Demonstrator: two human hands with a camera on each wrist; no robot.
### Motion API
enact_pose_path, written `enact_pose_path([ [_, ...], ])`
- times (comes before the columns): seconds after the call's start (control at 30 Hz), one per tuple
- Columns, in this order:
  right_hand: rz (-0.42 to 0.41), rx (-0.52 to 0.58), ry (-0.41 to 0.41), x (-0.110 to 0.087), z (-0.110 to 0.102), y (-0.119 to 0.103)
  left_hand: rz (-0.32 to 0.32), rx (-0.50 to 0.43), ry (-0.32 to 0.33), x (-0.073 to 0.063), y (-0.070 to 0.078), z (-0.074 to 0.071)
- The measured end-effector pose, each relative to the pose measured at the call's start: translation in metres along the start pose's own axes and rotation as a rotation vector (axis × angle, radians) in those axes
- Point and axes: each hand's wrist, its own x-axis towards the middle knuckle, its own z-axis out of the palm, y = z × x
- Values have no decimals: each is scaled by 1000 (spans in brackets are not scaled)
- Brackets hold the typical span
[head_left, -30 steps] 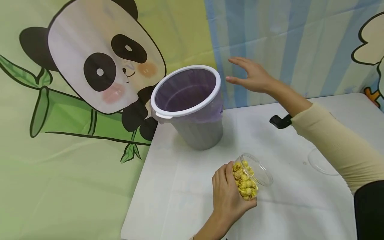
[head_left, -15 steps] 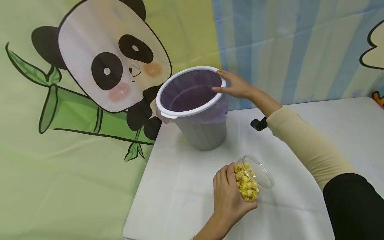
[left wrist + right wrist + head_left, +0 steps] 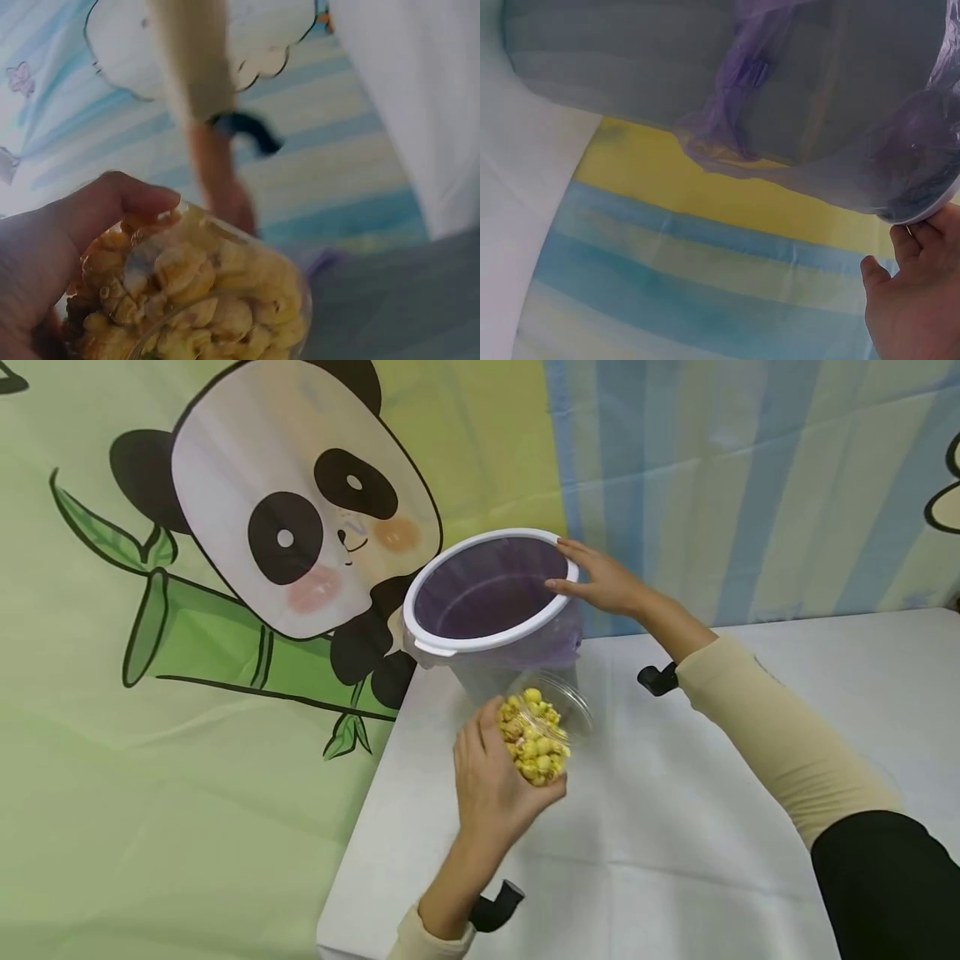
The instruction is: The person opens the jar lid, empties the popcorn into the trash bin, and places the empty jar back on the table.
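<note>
In the head view my left hand [image 3: 491,777] grips a clear plastic tub [image 3: 573,714] of yellow popcorn [image 3: 536,752], tilted with its mouth toward the upper right. The left wrist view shows the thumb [image 3: 142,196] lying against the tub, popcorn visible through its wall. Behind the tub stands a grey trash can [image 3: 480,677] with a white rim and a purple bag liner [image 3: 487,589]. My right hand [image 3: 603,581] holds the can's right rim, thumb over the inside. In the right wrist view, fingers [image 3: 906,244] meet the rim from outside.
A white table [image 3: 660,877] carries the can. Behind it hangs a printed backdrop with a panda [image 3: 262,485] and blue stripes [image 3: 697,485]. Black curved pieces [image 3: 658,680] stick out at both wrists.
My right hand has come left and down onto the can's rim. My left hand has carried the popcorn tub up and left, close in front of the can.
</note>
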Motion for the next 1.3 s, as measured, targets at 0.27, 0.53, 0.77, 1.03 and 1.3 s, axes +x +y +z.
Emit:
enact_pose_path([
  [0.27,10,42,8,-5,3,5,-67,29,7,96,-33,-60],
  [0.53,30,67,-17,-11,0,7,-77,150,-38,177,-61,-58],
  [0.77,15,106,19,-9,6,8,69,226,-150,222,-97,-32],
  [1.03,11,169,25,-7,15,3,268,338,-359,243,-129,-10],
  [1.3,-10,219,39,-7,16,1,397,468,-485,245,-129,-4],
])
